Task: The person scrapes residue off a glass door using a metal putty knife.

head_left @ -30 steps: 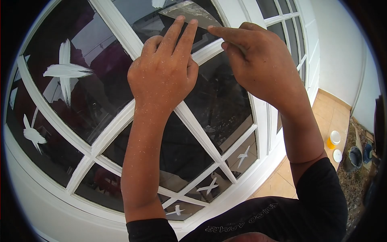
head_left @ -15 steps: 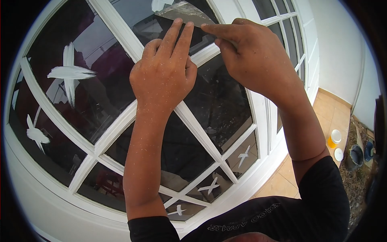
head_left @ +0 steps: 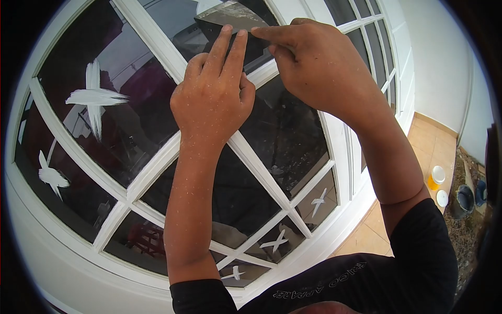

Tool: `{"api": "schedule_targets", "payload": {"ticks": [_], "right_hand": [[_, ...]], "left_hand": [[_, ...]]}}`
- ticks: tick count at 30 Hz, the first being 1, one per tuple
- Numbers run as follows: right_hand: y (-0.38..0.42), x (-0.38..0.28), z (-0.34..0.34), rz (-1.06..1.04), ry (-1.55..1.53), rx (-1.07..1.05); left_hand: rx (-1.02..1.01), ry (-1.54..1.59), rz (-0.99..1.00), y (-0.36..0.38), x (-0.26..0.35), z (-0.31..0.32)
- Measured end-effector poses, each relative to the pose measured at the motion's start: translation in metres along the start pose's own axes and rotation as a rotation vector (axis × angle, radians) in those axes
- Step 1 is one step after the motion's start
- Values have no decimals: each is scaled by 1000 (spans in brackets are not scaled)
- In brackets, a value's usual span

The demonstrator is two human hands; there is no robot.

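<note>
My left hand (head_left: 212,94) is raised against the white window frame, two fingers stretched up over a dark glass pane (head_left: 206,39) and the others bent. My right hand (head_left: 314,65) is beside it, forefinger pointing left so its tip lies close to those fingertips. The thumb tucks in below that forefinger, and the remaining fingers are hidden; whatever they may hold cannot be made out. White specks dot my left hand and forearm. Above the fingertips, a grey angular patch (head_left: 238,15) shows on the pane, perhaps a reflection.
White glazing bars (head_left: 151,162) divide the window. Several panes bear white painted crosses, including a large cross (head_left: 95,98) at left. On the tiled floor (head_left: 366,235) at right stand a yellow-and-white tub (head_left: 436,177), a white lid (head_left: 441,198) and a dark bucket (head_left: 463,200).
My right hand has shifted slightly left and up, its forefinger nearer the left fingertips. The left hand keeps nearly the same pose. The view has moved slightly.
</note>
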State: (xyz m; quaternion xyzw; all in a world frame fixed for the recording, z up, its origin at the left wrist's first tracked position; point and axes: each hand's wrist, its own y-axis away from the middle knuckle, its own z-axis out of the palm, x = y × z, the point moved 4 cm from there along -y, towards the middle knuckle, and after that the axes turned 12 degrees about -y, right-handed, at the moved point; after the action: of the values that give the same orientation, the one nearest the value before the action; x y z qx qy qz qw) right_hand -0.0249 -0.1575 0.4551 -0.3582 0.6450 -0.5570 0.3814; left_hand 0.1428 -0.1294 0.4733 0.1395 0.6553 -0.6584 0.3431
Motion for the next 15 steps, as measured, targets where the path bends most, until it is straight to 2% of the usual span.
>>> {"api": "schedule_targets", "payload": {"ticks": [15], "right_hand": [[1, 1, 1, 43, -4, -13]], "left_hand": [[34, 37, -1, 0, 0, -1]]}}
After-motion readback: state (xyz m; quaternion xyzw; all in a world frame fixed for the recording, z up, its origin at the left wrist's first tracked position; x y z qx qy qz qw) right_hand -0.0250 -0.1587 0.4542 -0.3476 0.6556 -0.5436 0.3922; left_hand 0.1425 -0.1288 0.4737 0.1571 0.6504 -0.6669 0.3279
